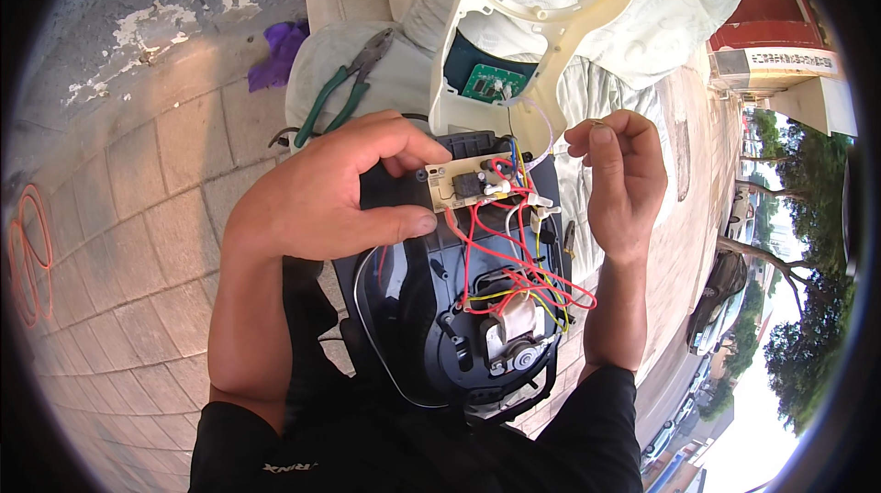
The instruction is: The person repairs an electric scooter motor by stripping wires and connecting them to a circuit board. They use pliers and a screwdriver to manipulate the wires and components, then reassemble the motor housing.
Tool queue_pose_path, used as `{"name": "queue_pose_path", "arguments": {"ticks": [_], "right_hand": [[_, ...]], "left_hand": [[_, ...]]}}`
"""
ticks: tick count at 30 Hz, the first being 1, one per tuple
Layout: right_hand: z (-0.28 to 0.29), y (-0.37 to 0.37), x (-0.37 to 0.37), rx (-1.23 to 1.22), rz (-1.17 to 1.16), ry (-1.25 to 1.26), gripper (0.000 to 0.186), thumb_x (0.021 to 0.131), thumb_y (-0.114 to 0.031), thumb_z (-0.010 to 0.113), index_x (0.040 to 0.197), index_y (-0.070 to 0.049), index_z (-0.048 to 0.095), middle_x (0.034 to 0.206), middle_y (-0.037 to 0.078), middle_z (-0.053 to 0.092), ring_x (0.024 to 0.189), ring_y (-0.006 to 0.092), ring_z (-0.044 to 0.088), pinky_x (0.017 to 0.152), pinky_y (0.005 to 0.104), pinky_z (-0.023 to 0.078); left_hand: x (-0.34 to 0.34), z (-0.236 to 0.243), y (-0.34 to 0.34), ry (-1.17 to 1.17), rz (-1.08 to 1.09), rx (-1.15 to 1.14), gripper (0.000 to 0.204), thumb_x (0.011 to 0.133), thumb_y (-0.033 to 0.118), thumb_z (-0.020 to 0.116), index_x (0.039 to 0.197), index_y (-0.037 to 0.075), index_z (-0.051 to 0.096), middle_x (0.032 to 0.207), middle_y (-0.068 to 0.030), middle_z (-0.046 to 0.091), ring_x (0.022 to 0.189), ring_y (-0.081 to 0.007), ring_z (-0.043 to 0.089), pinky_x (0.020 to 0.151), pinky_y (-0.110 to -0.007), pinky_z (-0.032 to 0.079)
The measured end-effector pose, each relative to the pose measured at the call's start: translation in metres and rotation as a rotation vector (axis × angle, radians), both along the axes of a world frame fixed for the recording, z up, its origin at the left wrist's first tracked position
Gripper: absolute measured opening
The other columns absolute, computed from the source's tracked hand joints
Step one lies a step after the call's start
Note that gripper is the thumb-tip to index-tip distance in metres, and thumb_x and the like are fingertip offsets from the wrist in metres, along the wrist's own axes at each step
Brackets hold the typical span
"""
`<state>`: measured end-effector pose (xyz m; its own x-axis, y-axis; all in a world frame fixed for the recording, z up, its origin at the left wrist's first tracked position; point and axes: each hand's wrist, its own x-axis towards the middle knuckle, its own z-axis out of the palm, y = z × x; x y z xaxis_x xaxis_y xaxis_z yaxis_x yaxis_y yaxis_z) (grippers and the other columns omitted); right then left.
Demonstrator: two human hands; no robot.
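Observation:
A tan circuit board (444, 183) with a black relay-like block and many wires rests at the top end of an opened black appliance (431, 309). My left hand (330, 185) grips the board's left end, thumb below and forefinger above. My right hand (624, 172) is raised to the right of the board, thumb and forefinger pinched; a tiny thing may be between them, too small to name. Red and yellow wires (477, 240) loop down over the appliance toward a motor-like metal part (514, 323). A cream plastic frame (450, 43) with a green circuit board (494, 83) stands beyond, joined by thin wires.
Green-handled pliers (347, 89) lie on the cloth-covered seat (367, 43) at the far left. A purple cloth (278, 54) is on the paved ground beside it. An orange cable (32, 254) coils at the far left. Trees and parked cars (720, 296) are off to the right.

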<state>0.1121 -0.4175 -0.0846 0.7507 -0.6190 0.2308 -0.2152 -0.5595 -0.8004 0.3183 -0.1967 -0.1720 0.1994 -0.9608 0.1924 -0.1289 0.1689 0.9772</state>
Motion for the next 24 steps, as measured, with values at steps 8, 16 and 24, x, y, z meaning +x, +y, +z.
{"name": "queue_pose_path", "arguments": {"ticks": [8,16,24], "right_hand": [[0.004,0.007,0.004,0.002,0.054,-0.044,0.012,0.11,-0.009,0.056,0.114,0.003,0.057,0.094,0.007,0.071,0.085,0.009,0.062,0.08,0.0247,0.052],[0.01,0.017,0.007,-0.026,0.048,-0.04,0.015,0.109,-0.009,0.059,0.117,0.004,0.058,0.097,0.007,0.07,0.086,0.0089,0.061,0.081,0.0241,0.051],[0.019,0.018,0.012,-0.058,0.124,-0.005,0.016,0.108,-0.009,0.062,0.118,0.002,0.059,0.101,0.008,0.072,0.081,0.0087,0.062,0.076,0.0238,0.051]], "left_hand": [[-0.001,0.0,0.002,-0.02,0.016,0.012,0.048,0.084,0.015,0.087,0.127,0.005,0.069,0.114,-0.0042,0.068,0.103,-0.0174,0.063,0.095,-0.033,0.052],[-0.001,0.0,0.002,-0.015,0.011,-0.016,0.045,0.085,0.013,0.086,0.125,0.004,0.069,0.109,-0.0033,0.067,0.098,-0.0159,0.064,0.092,-0.032,0.052],[-0.002,-0.001,0.002,0.002,0.022,-0.018,0.042,0.086,0.011,0.085,0.124,0.003,0.069,0.109,-0.0039,0.067,0.098,-0.0159,0.064,0.092,-0.033,0.052]]}}
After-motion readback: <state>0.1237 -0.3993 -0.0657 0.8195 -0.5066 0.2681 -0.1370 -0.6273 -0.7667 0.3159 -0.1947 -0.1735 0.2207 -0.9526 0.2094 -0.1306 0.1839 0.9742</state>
